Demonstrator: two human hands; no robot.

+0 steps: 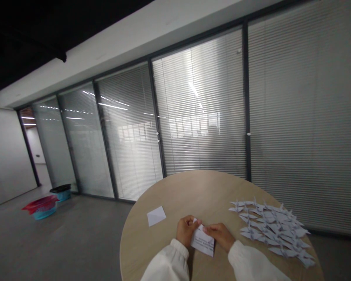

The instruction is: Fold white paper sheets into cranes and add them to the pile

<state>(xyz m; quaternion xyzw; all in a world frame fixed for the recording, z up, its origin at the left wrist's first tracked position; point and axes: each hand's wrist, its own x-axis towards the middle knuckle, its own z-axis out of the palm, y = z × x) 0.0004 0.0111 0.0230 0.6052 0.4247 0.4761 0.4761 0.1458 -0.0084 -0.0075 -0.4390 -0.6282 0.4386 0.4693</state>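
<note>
The left hand (186,231) and right hand (221,235) pinch a folded paper (204,244); it looks light, limp, easily creased, best gripped by its edges.

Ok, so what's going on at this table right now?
A person in white sleeves pinches a printed paper between the left hand and right hand at the near side of a round wooden table. Folded paper cranes lie spread to the right, and one creased white square lies to the left.

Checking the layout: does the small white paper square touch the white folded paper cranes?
Apart. Head view shows bare wooden table between paper square and paper cranes.
</note>
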